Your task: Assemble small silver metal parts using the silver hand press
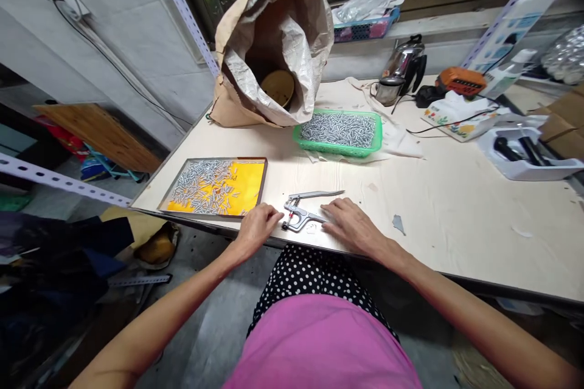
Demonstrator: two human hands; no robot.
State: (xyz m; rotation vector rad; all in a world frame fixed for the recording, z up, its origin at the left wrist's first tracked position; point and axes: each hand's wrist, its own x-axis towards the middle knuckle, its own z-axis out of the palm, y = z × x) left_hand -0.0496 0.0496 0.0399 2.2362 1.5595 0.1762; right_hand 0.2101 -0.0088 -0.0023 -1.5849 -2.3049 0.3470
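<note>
Snap-fastener pliers (305,217) lie on the table near its front edge, their grey handles spread apart, with a spring and a small red part at the jaws. My right hand (353,225) has its thumb and fingers around the end of the lower handle; the upper handle is outside its grip. Beside the jaws, my left hand (258,226) is closed in a pinch, and whatever its fingertips hold is too small to make out. Left of the pliers is a shallow tray (263,179) with a yellow lining and many small silver metal pieces.
Behind the pliers stands a green plastic basket (378,134) full of similar metal pieces. A large paper sack (232,97) gapes open behind it. Further right are a metal kettle (406,64), an orange battery pack (460,81) and a white bin (524,170) of tools. A grey scrap (398,224) lies nearby.
</note>
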